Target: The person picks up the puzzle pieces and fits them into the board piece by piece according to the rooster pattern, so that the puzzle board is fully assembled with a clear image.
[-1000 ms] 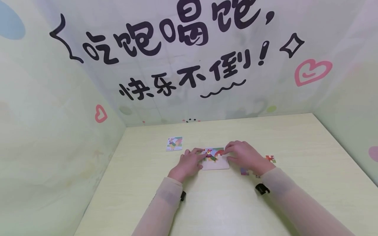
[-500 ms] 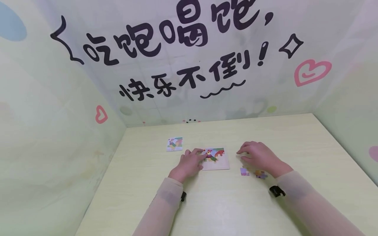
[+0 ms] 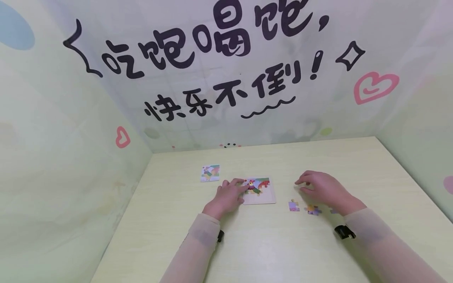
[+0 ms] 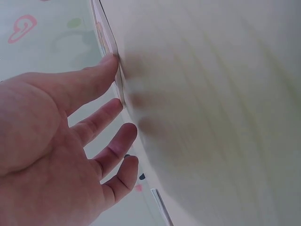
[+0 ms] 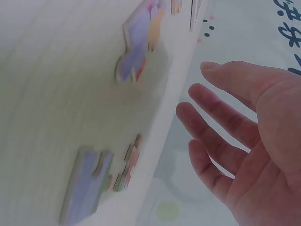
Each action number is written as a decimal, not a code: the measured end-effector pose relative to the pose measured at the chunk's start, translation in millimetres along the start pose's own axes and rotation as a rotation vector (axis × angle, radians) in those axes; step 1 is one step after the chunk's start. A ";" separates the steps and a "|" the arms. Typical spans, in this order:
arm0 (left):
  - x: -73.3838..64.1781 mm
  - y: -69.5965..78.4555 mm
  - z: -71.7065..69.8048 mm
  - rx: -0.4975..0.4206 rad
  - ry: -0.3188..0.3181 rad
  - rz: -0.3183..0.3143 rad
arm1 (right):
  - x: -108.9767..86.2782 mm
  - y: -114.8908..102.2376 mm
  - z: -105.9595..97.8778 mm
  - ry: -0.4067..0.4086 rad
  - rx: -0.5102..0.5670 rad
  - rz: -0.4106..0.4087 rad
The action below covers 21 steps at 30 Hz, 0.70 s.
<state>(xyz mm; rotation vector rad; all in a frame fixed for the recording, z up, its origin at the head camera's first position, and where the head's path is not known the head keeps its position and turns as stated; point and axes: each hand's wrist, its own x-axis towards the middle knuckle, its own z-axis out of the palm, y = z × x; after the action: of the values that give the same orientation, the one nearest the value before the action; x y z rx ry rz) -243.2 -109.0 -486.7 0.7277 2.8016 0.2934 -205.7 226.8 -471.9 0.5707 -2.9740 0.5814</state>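
A puzzle board (image 3: 265, 198) lies in the middle of the table, its upper part filled with pieces that show a colourful rooster. My left hand (image 3: 227, 198) rests at its left side, a finger reaching over the rooster. The left wrist view has the thumb against the edge of the board (image 4: 104, 35). To the right, my right hand (image 3: 323, 190) hovers above the table with loosely bent fingers and nothing between them. Below and beside it lie loose jigsaw pieces: a purple one (image 3: 293, 206), an orange and purple one (image 3: 313, 210), and another partly hidden by the wrist.
A small rooster picture card (image 3: 210, 173) lies at the back left of the pale wooden table (image 3: 170, 247). Printed cloth walls enclose the table at the back and both sides. In the right wrist view, a red and green piece (image 5: 127, 167) lies past a purple piece (image 5: 80, 188).
My right hand has left the board's upper right and drawn back to the right, above the loose pieces, uncovering some of them. My left hand stays at the board.
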 end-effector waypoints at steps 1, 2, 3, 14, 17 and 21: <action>0.0 0.2 0.0 0.000 0.000 0.000 | -1.5 1.6 -1.1 -0.002 -0.001 0.007; -0.2 0.5 -0.1 0.001 0.001 0.001 | -2.7 3.1 -2.3 -0.003 -0.003 0.012; -0.3 0.5 0.0 0.003 -0.001 0.000 | -3.8 4.7 -3.4 -0.002 -0.007 0.014; -1.6 1.1 -1.9 -0.012 0.002 0.006 | -17.6 19.5 -14.3 0.029 -0.021 0.042; -1.0 1.5 -1.4 -0.008 -0.002 -0.001 | -20.0 23.9 -16.0 0.024 -0.020 0.065; -0.7 3.3 -1.9 -0.003 -0.011 -0.011 | -23.1 31.1 -18.9 0.003 -0.021 0.108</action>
<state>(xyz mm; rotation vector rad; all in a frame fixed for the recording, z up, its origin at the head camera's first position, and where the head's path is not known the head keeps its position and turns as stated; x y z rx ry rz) -241.7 -106.8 -483.9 0.7115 2.7930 0.2909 -195.9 268.5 -468.2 0.4099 -3.0189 0.5575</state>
